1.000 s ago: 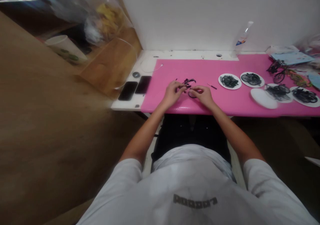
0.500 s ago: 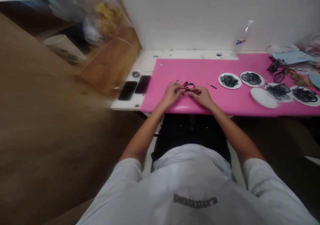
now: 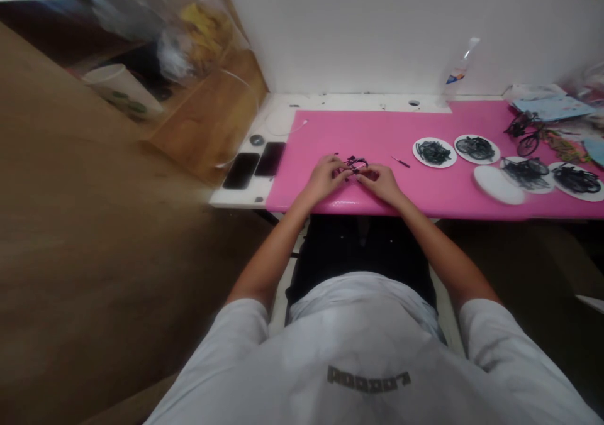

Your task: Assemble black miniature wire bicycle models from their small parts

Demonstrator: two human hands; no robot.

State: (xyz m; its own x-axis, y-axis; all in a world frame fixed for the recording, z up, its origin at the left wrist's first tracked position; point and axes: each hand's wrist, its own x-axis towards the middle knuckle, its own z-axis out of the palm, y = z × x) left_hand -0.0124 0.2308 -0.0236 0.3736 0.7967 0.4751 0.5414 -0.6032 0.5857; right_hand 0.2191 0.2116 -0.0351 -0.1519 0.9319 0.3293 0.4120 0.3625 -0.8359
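Note:
Between my hands, low over the pink mat (image 3: pixel 340 132), is a small dark model bicycle part (image 3: pixel 357 161) made of thin pieces; its exact shape is too small to tell. My left hand (image 3: pixel 325 176) grips its left side, fingers curled and thumb pressed in. On the other side, my right hand (image 3: pixel 381 181) pinches it between thumb and forefinger. My fingers cover part of it. A small screwdriver (image 3: pixel 401 161) lies on the mat to the right of my right hand.
White plates (image 3: pixel 435 165) of black parts lie to the right, beside a white lid or plate (image 3: pixel 497 185). A dark model bicycle (image 3: pixel 526 137) stands behind them. Two phones (image 3: pixel 241 171) lie left. A clear bottle (image 3: pixel 460 73) is against the wall.
The fingers have shifted very slightly around the dark part. Both hands stay in the same place, and everything else looks unmoved.

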